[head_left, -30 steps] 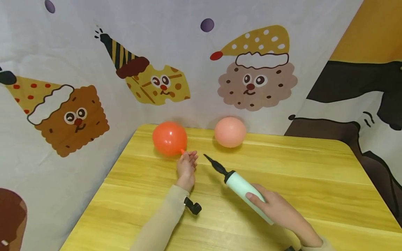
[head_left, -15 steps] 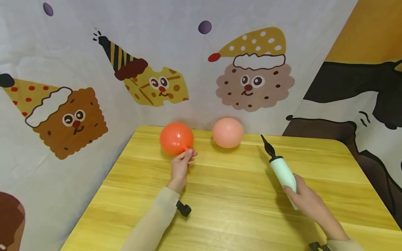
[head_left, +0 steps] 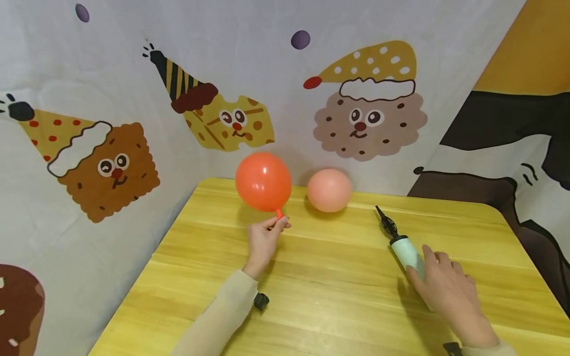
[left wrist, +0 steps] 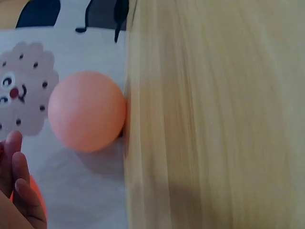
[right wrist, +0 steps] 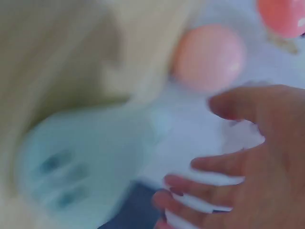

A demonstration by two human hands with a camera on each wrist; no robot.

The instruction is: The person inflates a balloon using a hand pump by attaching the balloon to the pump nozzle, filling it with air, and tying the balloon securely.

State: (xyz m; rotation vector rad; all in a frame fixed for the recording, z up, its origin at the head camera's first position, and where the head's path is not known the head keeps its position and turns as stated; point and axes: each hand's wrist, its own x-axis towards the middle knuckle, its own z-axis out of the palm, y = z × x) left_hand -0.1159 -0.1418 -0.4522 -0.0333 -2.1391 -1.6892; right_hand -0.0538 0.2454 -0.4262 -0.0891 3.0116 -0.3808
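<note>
An inflated orange-red balloon [head_left: 263,182] stands upright above the table's far side. My left hand [head_left: 262,243] pinches its neck between thumb and fingers; in the left wrist view only a sliver of this balloon [left wrist: 38,195] shows behind the fingers. On the right of the table lies a mint-green hand pump [head_left: 406,253] with a black nozzle pointing away. Over its rear part is my right hand [head_left: 451,291], fingers spread. The right wrist view shows a gap between those fingers and the blurred pump body [right wrist: 86,162].
A peach-coloured balloon [head_left: 329,191] rests at the table's back edge, right of the orange-red one. Behind the wooden table [head_left: 329,296] hangs a white cloth [head_left: 285,123] printed with cartoon biscuits and cheese.
My left hand has taken the orange-red balloon by its neck and raised it. My right hand has carried the pump rightward, set it down and loosened its fingers from it.
</note>
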